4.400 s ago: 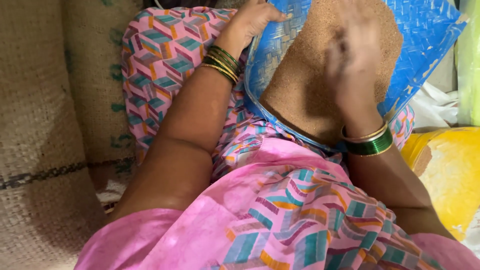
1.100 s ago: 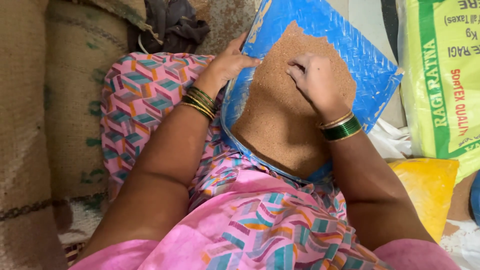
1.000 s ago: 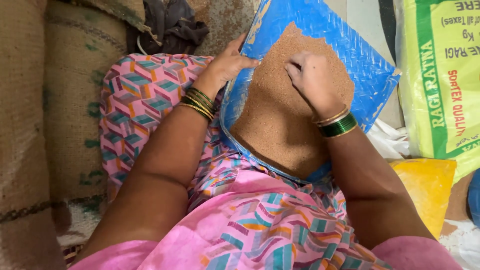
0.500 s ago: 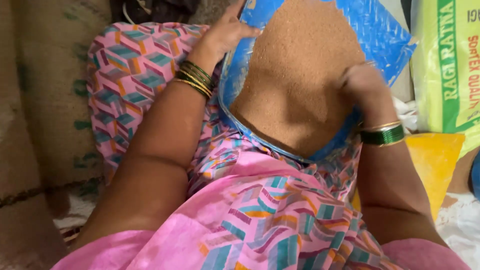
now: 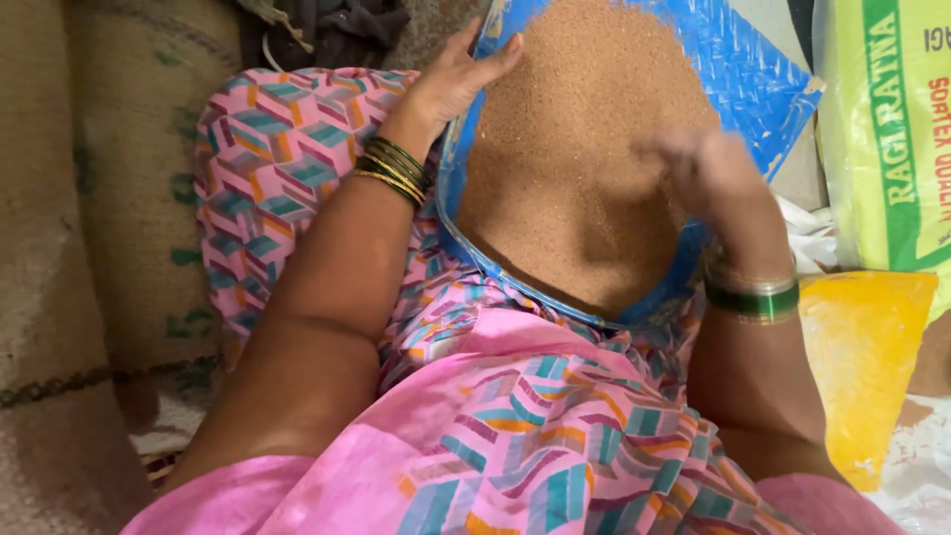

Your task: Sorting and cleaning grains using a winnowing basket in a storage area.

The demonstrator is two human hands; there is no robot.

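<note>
A blue woven winnowing tray point(image 5: 758, 89) rests tilted on my lap, filled with fine brown grain point(image 5: 575, 168). My left hand point(image 5: 456, 79) grips the tray's left rim, thumb on the grain side, with green and gold bangles point(image 5: 391, 170) on the wrist. My right hand point(image 5: 708, 168) is over the right part of the grain, blurred by motion, so its fingers are unclear. A green bangle point(image 5: 753, 299) sits on that wrist. My pink patterned garment point(image 5: 515, 426) covers my lap below the tray.
Burlap sacks point(image 5: 109, 218) stand along the left. A yellow-green printed sack point(image 5: 892, 129) leans at the right, with a yellow bag point(image 5: 862, 367) below it. A dark cloth point(image 5: 327, 30) lies at the top.
My right hand has swept from the upper middle of the grain to its right side. The tray now fills more of the view. My left hand stays on the rim.
</note>
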